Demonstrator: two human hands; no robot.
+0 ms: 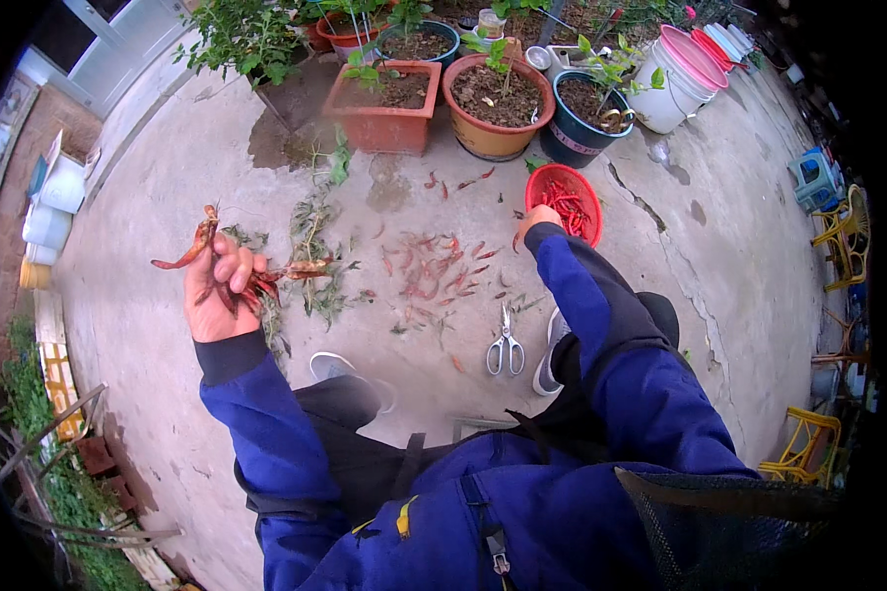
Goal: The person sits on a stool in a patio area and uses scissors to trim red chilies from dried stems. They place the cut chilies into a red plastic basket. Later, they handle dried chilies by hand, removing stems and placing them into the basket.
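Observation:
Held up at the left, my left hand (225,286) is closed around several wrinkled red chili peppers (203,239), which stick out on both sides of the fist. My right hand (539,219) is at the near left rim of a red plastic basin (531,187). Its fingers are mostly hidden, so their grip cannot be made out. Bright red chilies (566,204) lie inside the basin. Loose reddish chilies (432,266) are scattered on the concrete between my arms. Silver scissors with pale handles (505,353) lie on the ground near my right shoe, blades pointing away.
Wilted green stems (310,231) lie beside my left hand. Across the back stand potted plants, among them a square terracotta planter (384,133) and a round brown pot (498,138). A white bucket (672,103) is at the back right. Yellow chairs (806,443) line the right side.

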